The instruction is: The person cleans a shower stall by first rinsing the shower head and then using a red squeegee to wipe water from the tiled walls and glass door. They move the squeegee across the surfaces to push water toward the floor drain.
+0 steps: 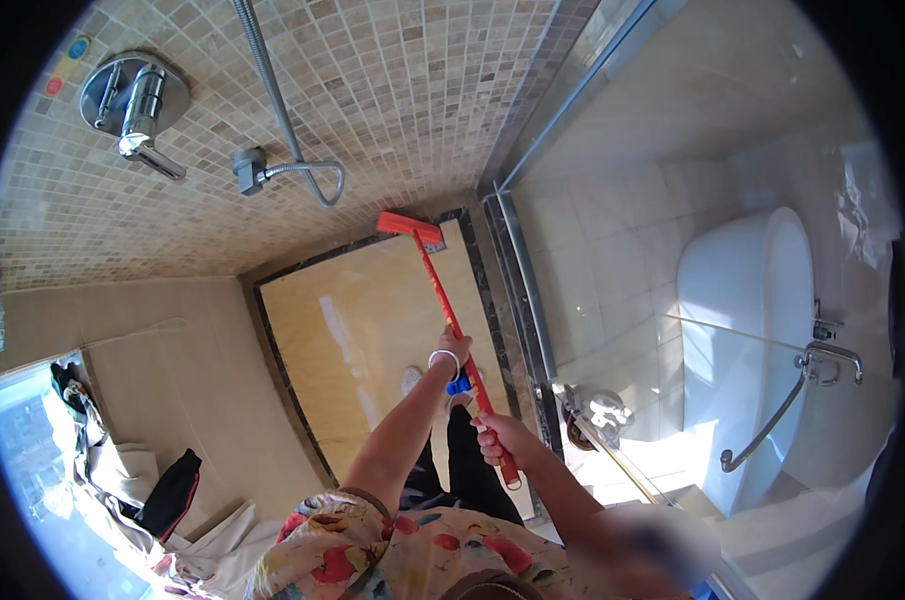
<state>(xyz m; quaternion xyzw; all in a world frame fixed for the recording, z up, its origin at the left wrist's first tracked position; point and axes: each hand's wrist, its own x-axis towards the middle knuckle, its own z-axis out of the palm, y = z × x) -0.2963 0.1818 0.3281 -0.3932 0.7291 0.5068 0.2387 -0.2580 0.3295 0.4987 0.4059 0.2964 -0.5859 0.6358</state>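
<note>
A red long-handled floor brush or squeegee slants across the shower floor; I cannot make out bristles or a blade. Its red head lies at the far edge of the floor, by the foot of the tiled wall. My left hand, with a pale bangle at the wrist, is wrapped round the middle of the handle. Closer to my body, my right hand grips the handle just above its end. A small blue thing shows beside the handle, above my shoes; its kind is unclear.
A chrome mixer tap and a shower hose are on the tiled wall. Glass panels with a metal frame stand at the right, beyond a dark threshold. Farther right is a white bathtub. Clothes lie by the window at left.
</note>
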